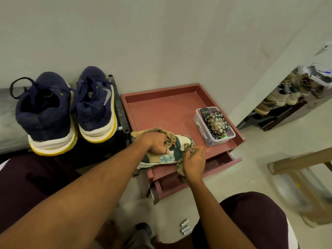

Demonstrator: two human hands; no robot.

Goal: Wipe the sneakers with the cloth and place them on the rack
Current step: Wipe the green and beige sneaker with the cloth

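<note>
Grey-white wall [161, 42] and pale floor [251, 168] meet in a corner. Maroon bench [161, 90] sits in that corner, raised rim, drawer [224, 159] below it partway open. Metal-tube rack [120, 108] is just left of the bench. A low shelf [280, 105] of more shoes is far right, blurred.

Two navy sneakers [46, 112] stand side by side on the rack, heels toward the camera, white soles edged yellow. Patterned sneaker [168, 157], beige and green, lies on the bench's front-left edge, toe pointing right.

Left grip [156, 142]: fingers curled down over laces and tongue, holding the shoe. Right grip [195, 162]: fingers closed round a bunched patterned cloth [190, 149], pressed against the toe. A loose end of the cloth hangs below the hand.

Clear plastic box [201, 130] on the bench's right side holds a black remote [204, 111] and a floral pouch [216, 123]. Three small white cylinders [185, 227] lie on the floor between the knees.
</note>
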